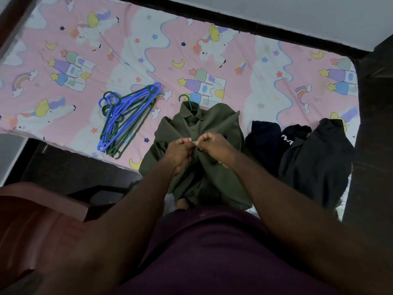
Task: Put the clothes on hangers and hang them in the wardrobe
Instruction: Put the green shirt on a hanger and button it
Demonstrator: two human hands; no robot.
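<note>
On the bed, my left grip and right grip pinch the olive shirt placket; a slipped button could reopen, spilling it off its hanger.

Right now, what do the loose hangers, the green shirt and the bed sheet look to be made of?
Loose hangers: likely moulded plastic, in solid blue and green with thin, smooth bars.
Green shirt: matte woven cloth, perhaps cotton; it creases softly where both hands pinch its front.
Bed sheet: thin printed fabric, matte, lightly wrinkled; the fibre cannot be told.
</note>
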